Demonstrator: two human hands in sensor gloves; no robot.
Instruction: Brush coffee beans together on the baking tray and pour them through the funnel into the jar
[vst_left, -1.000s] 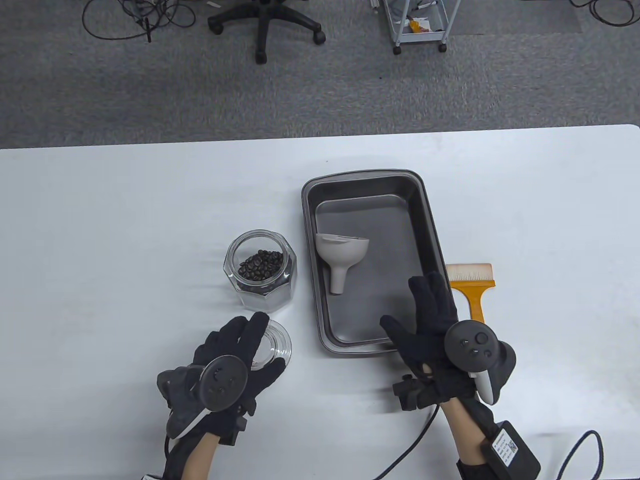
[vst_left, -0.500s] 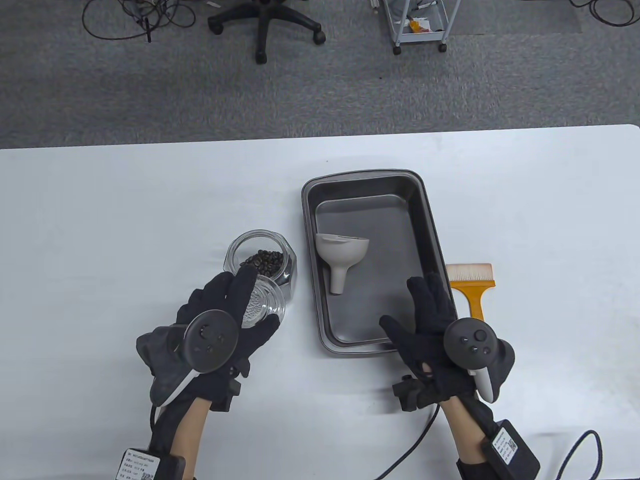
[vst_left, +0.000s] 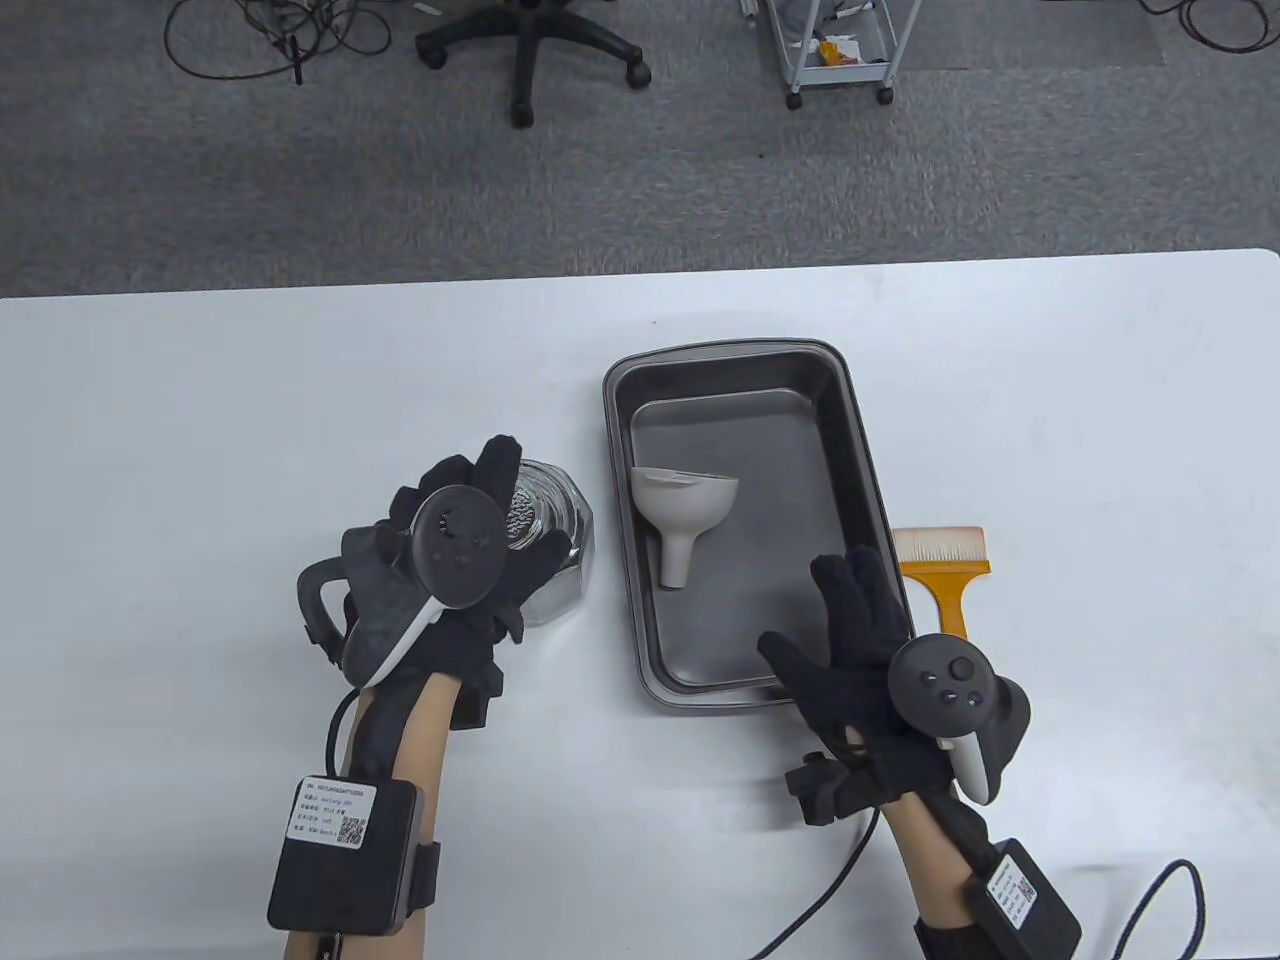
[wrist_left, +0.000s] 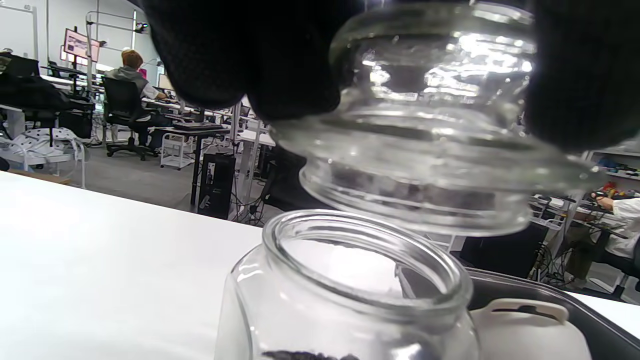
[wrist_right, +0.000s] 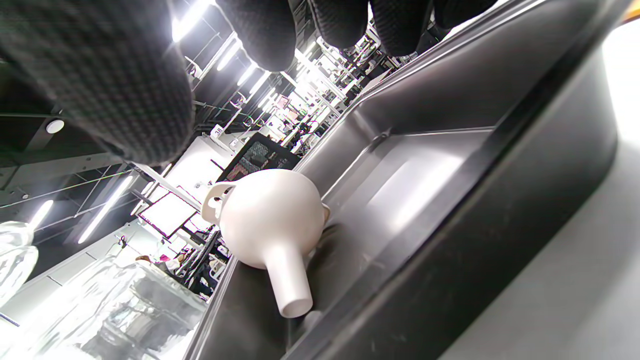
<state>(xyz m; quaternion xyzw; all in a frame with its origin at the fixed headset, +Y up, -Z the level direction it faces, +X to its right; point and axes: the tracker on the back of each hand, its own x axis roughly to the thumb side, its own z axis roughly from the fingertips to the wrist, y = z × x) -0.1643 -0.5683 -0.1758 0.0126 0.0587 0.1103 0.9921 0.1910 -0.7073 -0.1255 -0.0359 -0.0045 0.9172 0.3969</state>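
My left hand (vst_left: 515, 500) pinches a clear glass lid (vst_left: 530, 515) from above and holds it just over the open mouth of the glass jar (vst_left: 565, 565). In the left wrist view the lid (wrist_left: 425, 150) hangs tilted, slightly apart from the jar (wrist_left: 350, 280) rim, with coffee beans (wrist_left: 310, 356) at the jar's bottom. A white funnel (vst_left: 680, 505) lies on its side in the dark baking tray (vst_left: 730, 350). My right hand (vst_left: 815, 610) is open, fingers spread over the tray's near right corner, holding nothing. The orange brush (vst_left: 945, 575) lies right of the tray.
The right wrist view shows the funnel (wrist_right: 270, 220) resting against the tray (wrist_right: 450, 150) wall, spout toward the camera. Beyond the table's far edge stand an office chair (vst_left: 530, 50) and a wheeled cart (vst_left: 840, 40). A black cable (vst_left: 1150, 900) lies at the table's near right.
My left hand lifted the glass lid from the table in front of the jar and carried it away from me over the jar's mouth. The right hand barely moved.
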